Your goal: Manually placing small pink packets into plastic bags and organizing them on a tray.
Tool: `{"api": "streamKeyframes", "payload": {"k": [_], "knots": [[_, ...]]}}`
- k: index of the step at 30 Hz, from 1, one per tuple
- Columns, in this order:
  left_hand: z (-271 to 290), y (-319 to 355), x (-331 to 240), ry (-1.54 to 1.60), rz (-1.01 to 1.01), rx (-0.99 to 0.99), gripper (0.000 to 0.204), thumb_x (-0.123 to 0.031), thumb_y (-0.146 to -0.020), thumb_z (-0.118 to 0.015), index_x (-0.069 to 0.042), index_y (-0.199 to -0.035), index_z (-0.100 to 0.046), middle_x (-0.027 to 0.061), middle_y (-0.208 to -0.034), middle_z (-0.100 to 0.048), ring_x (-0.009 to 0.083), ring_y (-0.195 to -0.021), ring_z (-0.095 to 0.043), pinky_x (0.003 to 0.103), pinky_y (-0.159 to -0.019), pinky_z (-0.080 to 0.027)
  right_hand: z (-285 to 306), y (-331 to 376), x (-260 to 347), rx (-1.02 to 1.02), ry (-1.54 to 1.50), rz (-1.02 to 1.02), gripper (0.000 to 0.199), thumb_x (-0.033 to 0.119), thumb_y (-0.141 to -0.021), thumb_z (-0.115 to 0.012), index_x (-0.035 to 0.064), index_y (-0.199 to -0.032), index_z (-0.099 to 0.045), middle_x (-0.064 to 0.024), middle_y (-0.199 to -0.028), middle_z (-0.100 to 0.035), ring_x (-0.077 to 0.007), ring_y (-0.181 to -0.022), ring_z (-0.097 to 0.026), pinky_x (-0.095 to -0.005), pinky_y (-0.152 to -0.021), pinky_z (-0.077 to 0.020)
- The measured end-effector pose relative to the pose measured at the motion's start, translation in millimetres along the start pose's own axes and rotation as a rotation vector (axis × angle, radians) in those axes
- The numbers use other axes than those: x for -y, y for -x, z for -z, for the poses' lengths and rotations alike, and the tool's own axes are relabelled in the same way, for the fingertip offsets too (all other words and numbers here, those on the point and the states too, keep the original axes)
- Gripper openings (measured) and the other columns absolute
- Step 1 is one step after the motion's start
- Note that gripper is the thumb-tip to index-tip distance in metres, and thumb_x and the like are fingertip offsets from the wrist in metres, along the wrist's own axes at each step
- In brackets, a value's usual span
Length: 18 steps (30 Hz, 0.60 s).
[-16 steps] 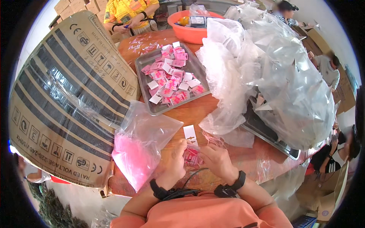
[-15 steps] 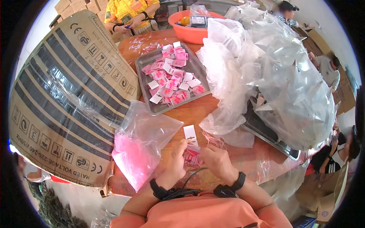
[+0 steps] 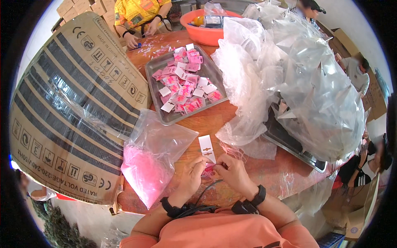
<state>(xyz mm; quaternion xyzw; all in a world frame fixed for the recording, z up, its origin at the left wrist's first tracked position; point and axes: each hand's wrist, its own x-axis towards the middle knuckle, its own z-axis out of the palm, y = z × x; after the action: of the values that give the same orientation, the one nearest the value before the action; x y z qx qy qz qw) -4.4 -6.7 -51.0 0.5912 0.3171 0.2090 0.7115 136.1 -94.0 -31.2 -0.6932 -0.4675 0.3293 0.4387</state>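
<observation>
My left hand (image 3: 192, 173) and my right hand (image 3: 233, 171) meet close together near the table's front edge, fingertips pinched. Between them is a small pink packet (image 3: 208, 170), mostly covered by the fingers. Just beyond the fingertips lies a white card (image 3: 205, 143) with brown-looking cut-outs; its lower end reaches the fingers. Left of my left hand rests a clear plastic bag (image 3: 142, 173) filled with fine pink material. Beyond my right hand lie loose pink strands (image 3: 233, 152). Farther off, a grey tray (image 3: 165, 119) holds many pink packets (image 3: 188, 93) with white card tops.
A big striped carton (image 3: 78, 107) leans in at the left. To the right, a heap of clear plastic bags (image 3: 314, 91) partly covers a dark tray (image 3: 289, 142). An orange basin (image 3: 209, 36) stands at the back, near a person in a yellow shirt (image 3: 142, 12). Others sit at the right.
My fingers have shifted slightly and cover more of the pink packet; more of the white card shows. Across the table, the person in yellow has moved their hands apart, one onto the table.
</observation>
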Motion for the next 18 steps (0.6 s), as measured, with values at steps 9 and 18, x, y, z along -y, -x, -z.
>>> {"api": "streamKeyframes", "payload": {"k": [9,18], "knots": [[-0.1,-4.7,14.7,0.213,0.057,0.018,0.029,-0.012,-0.088,-0.035,0.006,-0.098,-0.056,0.0153,-0.091,-0.061,0.0170,-0.077,-0.062,0.026,-0.067,-0.052,-0.5,-3.3,-13.2,0.037,-0.094,0.013,0.010,0.006,-0.079,-0.061,-0.0018,-0.080,-0.055,-0.0124,-0.066,-0.056,-0.0170,-0.061,-0.056,-0.0304,-0.055,-0.0446],[-5.0,-3.1,4.1,-0.158,-0.015,0.057,0.025,-0.015,-0.095,-0.039,0.003,-0.102,-0.056,0.0078,-0.092,-0.061,0.0113,-0.080,-0.058,0.024,-0.073,-0.048,0.4,-12.0,-15.3,0.023,-0.095,-0.171,0.009,0.005,-0.080,-0.062,-0.0012,-0.085,-0.057,-0.0064,-0.075,-0.060,-0.0104,-0.065,-0.056,-0.0254,-0.059,-0.0463]]}}
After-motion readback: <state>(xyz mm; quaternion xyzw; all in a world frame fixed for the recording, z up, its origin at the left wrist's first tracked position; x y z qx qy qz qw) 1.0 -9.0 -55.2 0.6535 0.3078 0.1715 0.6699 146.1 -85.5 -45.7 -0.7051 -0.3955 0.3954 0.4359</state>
